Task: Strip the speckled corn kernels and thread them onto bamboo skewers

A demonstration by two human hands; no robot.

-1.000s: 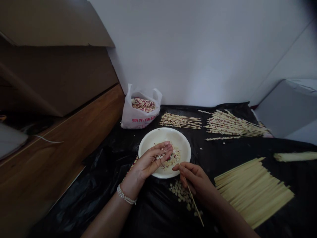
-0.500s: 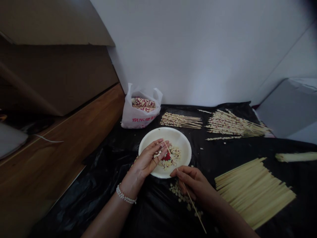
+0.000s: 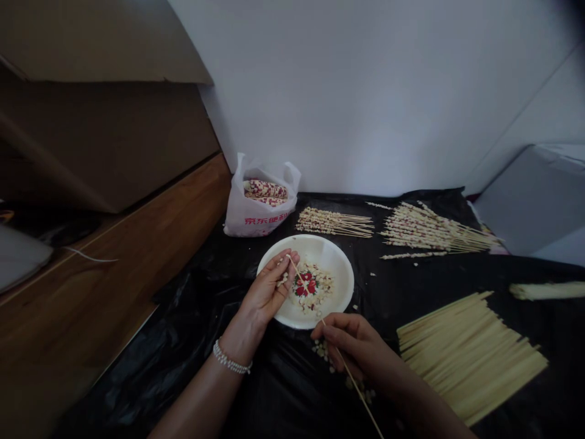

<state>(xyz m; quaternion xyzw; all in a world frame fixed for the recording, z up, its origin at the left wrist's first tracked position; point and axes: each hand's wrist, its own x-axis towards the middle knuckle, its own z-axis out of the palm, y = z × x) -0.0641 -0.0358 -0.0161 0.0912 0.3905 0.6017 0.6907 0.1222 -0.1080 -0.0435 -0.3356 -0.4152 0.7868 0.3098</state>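
Note:
Over the left part of a white bowl (image 3: 340, 256), my left hand (image 3: 269, 289) is palm up, cupping pale kernels (image 3: 283, 279) with its fingertips pinched at the tip of a thin skewer. My right hand (image 3: 350, 341) is closed on that skewer (image 3: 359, 390) lower down, just past the bowl's near rim. The skewer slants from upper left to lower right. Loose kernels (image 3: 322, 283) lie in the bowl around a printed red flower (image 3: 305, 285). More kernels (image 3: 320, 349) rest on the black sheet, partly hidden by my right hand.
A plastic bag (image 3: 260, 213) holds speckled corn cobs (image 3: 267, 190). Two groups of filled skewers, a smaller one (image 3: 333, 222) and a larger one (image 3: 420, 228), lie behind. Bare skewers (image 3: 470, 356) and a pale cob (image 3: 546, 290) are at right, on black sheeting (image 3: 183, 366).
My left hand has shifted slightly left and its fingers have drawn together at the skewer's tip. The tip has moved left too, and more of the red flower shows.

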